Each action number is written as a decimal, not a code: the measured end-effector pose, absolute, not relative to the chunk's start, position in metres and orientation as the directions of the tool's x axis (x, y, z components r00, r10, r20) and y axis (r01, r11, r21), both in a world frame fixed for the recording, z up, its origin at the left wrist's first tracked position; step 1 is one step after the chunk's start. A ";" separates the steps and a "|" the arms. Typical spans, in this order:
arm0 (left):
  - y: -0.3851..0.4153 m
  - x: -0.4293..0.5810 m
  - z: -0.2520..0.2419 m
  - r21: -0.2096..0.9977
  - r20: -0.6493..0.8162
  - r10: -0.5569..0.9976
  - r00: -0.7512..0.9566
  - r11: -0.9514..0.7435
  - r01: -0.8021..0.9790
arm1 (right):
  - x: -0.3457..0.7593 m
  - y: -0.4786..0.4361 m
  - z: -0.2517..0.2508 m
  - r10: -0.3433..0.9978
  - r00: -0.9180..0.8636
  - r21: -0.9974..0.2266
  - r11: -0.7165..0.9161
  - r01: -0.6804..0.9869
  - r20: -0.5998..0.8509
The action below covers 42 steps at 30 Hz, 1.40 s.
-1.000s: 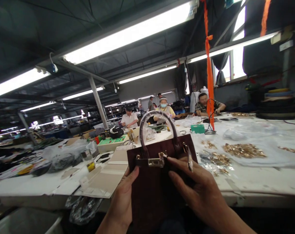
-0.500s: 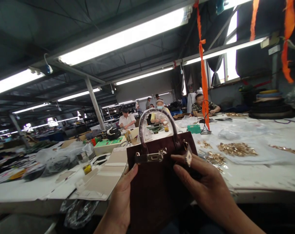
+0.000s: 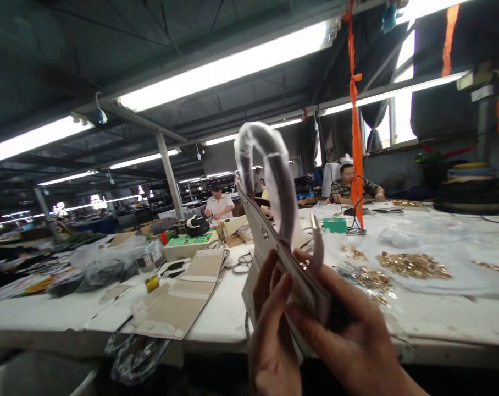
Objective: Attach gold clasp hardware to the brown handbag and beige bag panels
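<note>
An unfinished dark brown handbag (image 3: 262, 224) is raised in front of me, turned nearly edge-on so its beige inner side with small metal fittings shows. Its arched handle (image 3: 283, 184) is wrapped in clear plastic. My left hand (image 3: 272, 335) grips the beige side near the top edge, fingers bent against it. On the other side, my right hand (image 3: 348, 324) pinches the bag, thumb toward me. A short strap end with metal on it (image 3: 316, 245) sticks up by the right fingers. The bag's dark front face is mostly hidden.
Beige bag panels (image 3: 183, 294) lie on the white table (image 3: 431, 319), left of the bag. Gold metal fittings (image 3: 414, 265) are heaped on the right. A green box (image 3: 334, 225), a glass jar (image 3: 149, 275) and an orange strip (image 3: 356, 143) hang or stand beyond. Co-workers sit across.
The handbag has turned from its dark front facing me to edge-on with the beige back showing. My left hand has moved right, onto the back near the top edge. The view shifted slightly left.
</note>
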<state>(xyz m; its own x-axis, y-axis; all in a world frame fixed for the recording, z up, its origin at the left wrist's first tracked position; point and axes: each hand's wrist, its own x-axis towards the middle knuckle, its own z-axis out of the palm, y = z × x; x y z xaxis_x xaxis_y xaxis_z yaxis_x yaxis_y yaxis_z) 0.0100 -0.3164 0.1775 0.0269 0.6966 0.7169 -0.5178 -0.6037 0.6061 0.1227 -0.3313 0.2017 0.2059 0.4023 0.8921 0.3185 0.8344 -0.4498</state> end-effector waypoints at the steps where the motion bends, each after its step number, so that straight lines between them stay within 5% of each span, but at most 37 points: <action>1: -0.310 0.007 0.180 0.548 0.788 0.616 -0.010 -0.708 -0.446 | 0.132 -0.331 0.203 0.396 0.257 -0.466 0.818 0.336 0.881; 6: -0.269 -0.022 0.223 0.456 0.887 0.460 -0.032 -0.885 -0.095 | 0.195 -0.331 0.223 0.517 0.354 -0.621 0.710 0.330 0.779; 9: -0.234 -0.035 0.249 0.458 0.886 0.464 0.008 -0.872 -0.175 | 0.229 -0.328 0.245 0.692 0.220 -0.724 0.635 0.267 0.688; 12: -0.195 -0.039 0.247 0.704 0.708 0.641 0.297 -0.604 -0.375 | 0.249 -0.312 0.265 0.824 -0.016 -0.800 0.555 0.229 0.567; 15: -0.166 -0.042 0.211 0.913 0.402 0.651 0.644 -0.231 -0.336 | 0.258 -0.280 0.267 0.911 -0.255 -0.882 0.389 0.266 0.325; 18: -0.153 -0.047 0.152 0.982 0.186 0.575 0.796 -0.079 -0.173 | 0.260 -0.240 0.239 0.925 -0.377 -0.916 0.194 0.352 0.051; 26: -0.165 -0.033 -0.025 0.852 -0.199 0.762 0.617 0.446 -0.276 | 0.251 -0.129 0.099 0.790 -0.470 -0.881 -0.179 0.438 -0.395; 31: -0.160 -0.023 -0.078 0.772 -0.369 0.832 0.414 0.522 -0.362 | 0.238 -0.066 0.043 0.721 -0.539 -0.833 -0.096 0.545 -0.436; 38: -0.161 -0.012 -0.076 0.691 -0.467 0.820 0.331 0.572 -0.441 | 0.238 -0.028 0.008 0.801 -0.411 -0.722 -0.037 0.691 -0.435; 42: -0.164 -0.005 -0.074 0.630 -0.536 0.783 0.316 0.620 -0.468 | 0.235 -0.040 0.014 0.967 -0.179 -0.636 0.024 0.772 -0.181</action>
